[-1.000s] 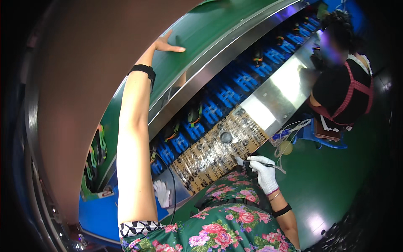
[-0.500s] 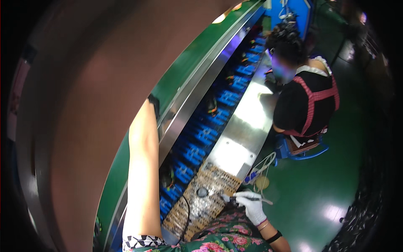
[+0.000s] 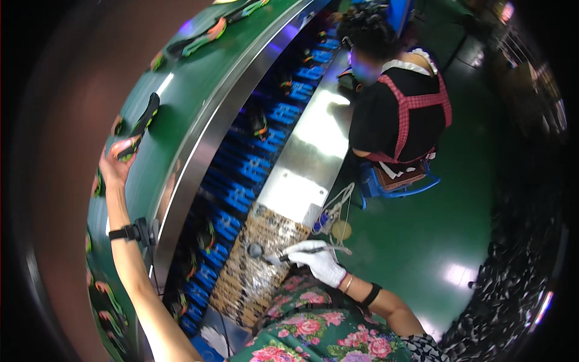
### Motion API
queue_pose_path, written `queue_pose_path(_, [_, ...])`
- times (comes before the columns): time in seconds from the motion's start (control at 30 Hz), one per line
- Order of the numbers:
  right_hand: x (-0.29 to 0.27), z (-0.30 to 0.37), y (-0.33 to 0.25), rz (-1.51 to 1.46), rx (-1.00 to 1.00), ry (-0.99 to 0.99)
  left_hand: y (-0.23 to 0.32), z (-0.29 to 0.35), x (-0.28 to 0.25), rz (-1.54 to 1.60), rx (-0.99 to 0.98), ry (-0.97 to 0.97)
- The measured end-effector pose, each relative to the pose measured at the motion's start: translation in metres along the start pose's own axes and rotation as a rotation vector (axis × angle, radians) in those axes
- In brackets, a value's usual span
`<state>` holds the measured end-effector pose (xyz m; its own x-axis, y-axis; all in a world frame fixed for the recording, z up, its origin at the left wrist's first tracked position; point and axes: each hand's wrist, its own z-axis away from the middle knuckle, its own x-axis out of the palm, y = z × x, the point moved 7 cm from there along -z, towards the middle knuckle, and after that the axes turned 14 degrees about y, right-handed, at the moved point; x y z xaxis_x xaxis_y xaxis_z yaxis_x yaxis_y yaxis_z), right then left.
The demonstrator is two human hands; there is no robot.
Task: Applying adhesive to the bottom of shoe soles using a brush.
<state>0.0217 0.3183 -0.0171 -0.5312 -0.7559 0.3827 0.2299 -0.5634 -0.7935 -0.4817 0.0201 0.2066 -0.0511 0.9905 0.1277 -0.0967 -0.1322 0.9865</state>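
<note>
At the far left, my bare left hand (image 3: 114, 168) grips the near, orange end of a long black shoe sole (image 3: 146, 117) with green trim, over the green conveyor belt (image 3: 181, 90). A dark band with a small box (image 3: 142, 231) is strapped to that forearm. My right hand (image 3: 319, 263), in a white glove, holds a brush (image 3: 284, 258) with a dark handle. Its bristle end points toward a small round grey dish (image 3: 256, 250) on the brown, film-covered work surface (image 3: 241, 283).
More black, orange and green soles (image 3: 208, 37) lie along the belt. Beside it runs a lower line of blue holders (image 3: 244, 196). A co-worker (image 3: 398, 102) sits ahead on a blue stool (image 3: 401, 187). Cords (image 3: 338, 211) hang by the bench; dark pieces (image 3: 506, 301) are heaped far right.
My view has shifted, bringing more of the belt and my left hand into sight; earlier that hand was hidden behind a large brown shape. My right hand still holds the brush near the dish.
</note>
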Motion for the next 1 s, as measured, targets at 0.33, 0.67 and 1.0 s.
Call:
queue_pose_path(0.33, [0.022, 0.001, 0.023, -0.086, 0.251, -0.161, -0.056, 0.346, -0.141, -0.291, 0.212, 0.36])
queue_pose_path(0.67, [0.098, 0.005, -0.041, -0.291, 0.225, -0.393, -0.181, 0.393, -0.093, 0.245, -0.02, 0.592])
queue_pose_path(1.0, [0.167, 0.064, -0.099, 0.032, -0.402, -0.529, -0.226, 0.459, 0.004, 0.728, -0.428, 0.049])
